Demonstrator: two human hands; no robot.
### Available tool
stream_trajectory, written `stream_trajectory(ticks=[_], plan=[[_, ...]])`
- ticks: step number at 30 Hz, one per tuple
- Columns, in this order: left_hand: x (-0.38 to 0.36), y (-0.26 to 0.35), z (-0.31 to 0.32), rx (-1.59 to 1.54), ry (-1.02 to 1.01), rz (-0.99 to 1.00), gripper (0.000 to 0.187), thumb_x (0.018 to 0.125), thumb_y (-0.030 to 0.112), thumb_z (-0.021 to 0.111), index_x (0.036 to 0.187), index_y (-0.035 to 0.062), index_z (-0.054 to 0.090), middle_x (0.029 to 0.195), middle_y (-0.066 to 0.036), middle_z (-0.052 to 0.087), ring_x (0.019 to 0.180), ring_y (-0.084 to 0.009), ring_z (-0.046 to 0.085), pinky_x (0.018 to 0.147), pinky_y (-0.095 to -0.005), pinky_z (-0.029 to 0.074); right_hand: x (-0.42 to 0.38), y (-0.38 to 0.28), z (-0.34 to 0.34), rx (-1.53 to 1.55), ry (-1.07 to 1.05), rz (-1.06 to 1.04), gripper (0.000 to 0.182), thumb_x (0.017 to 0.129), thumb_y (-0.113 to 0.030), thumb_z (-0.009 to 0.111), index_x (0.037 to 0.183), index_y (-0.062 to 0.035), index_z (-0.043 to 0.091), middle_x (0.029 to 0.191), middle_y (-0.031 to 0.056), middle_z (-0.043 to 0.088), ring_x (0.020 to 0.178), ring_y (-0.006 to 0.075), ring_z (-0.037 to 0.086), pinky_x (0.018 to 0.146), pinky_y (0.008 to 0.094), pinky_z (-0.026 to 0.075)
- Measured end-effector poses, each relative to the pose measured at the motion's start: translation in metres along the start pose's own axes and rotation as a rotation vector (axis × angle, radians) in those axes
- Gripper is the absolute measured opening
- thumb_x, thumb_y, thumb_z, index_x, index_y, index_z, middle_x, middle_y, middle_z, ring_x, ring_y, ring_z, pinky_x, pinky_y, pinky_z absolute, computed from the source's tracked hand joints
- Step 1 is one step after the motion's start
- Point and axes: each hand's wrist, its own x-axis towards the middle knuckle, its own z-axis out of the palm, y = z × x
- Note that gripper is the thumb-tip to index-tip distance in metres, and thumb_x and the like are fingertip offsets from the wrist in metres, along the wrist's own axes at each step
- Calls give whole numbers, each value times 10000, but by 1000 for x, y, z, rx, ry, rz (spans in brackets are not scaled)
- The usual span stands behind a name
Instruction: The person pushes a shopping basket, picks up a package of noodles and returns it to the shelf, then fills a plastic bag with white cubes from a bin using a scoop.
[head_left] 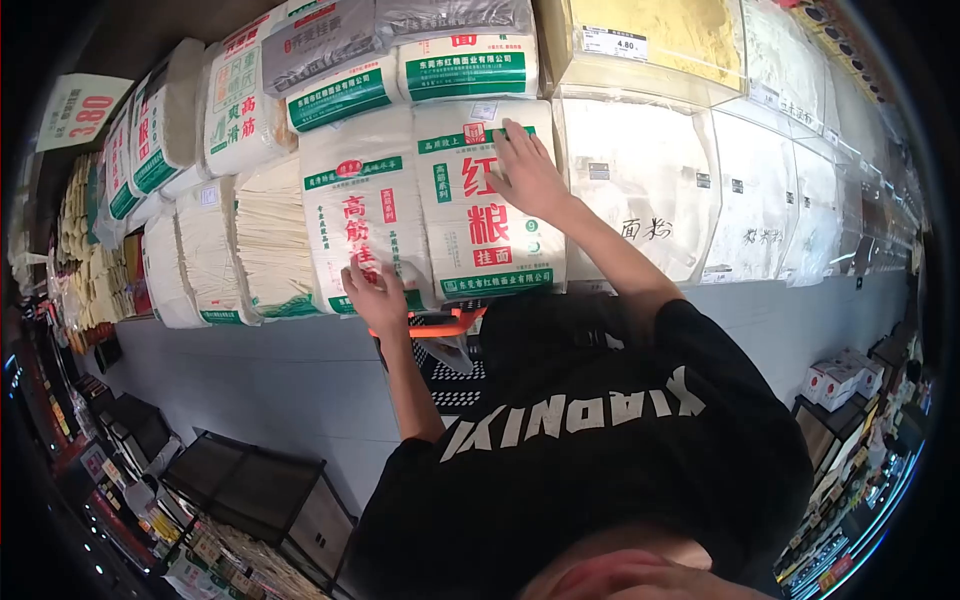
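Two large white noodle packs lie side by side near the middle. My left hand (374, 294) rests on the lower part of the left pack (350, 215), which has red and green print, its fingers apart and slightly bent. Farther up, my right hand (527, 172) lies with spread fingers on the upper right part of the right pack (487, 225), which has large red characters and green bands. Neither hand holds anything.
More noodle packs (240, 105) are stacked at the left and top. Clear bins of white flour (640, 190) and yellow flour (660, 45) stand at the right. An orange-handled basket (430, 328) is below the shelf edge. Dark display stands (250, 490) are at the lower left.
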Motion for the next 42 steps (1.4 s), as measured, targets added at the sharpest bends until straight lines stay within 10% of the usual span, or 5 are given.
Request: stream_trajectory(ticks=[6,20,26,31,42], plan=[[0,57,36,-114,-1,72,653,917,264,641,1435,-56,405,1471,-375,314,1368,-506,337,1115,-512,323,56,-21,-44,197,-32,-45,663,931,-309,640,1417,73,401,1459,339,391,1242,449,517,1038,450,455],[254,187,166,-53,226,546,721,925,349,568,1516,14,324,1558,-310,250,1456,-464,216,1144,-544,246,236,65,-66,-151,62,103,758,944,-464,555,1486,14,328,1550,283,280,1426,437,287,1152,526,297],[267,186,183,58,260,520,744,902,373,512,1524,16,315,1560,-316,258,1449,-486,230,1096,-549,289,313,66,-104,-152,-84,336,789,894,-574,530,1497,-90,377,1553,237,320,1463,459,205,1159,634,242],[271,185,189,41,270,495,785,892,360,502,1515,-58,272,1558,-317,262,1447,-484,241,1071,-541,311,346,77,-95,-241,-101,312,763,907,-669,433,1429,-117,501,1308,218,607,1286,383,512,1084,497,376],[268,185,184,77,270,510,814,881,332,543,1508,-86,234,1567,-299,254,1463,-447,234,1099,-527,306,309,61,-76,-337,70,258,788,952,-623,376,1405,13,484,1470,245,448,1396,415,358,1122,536,316]])
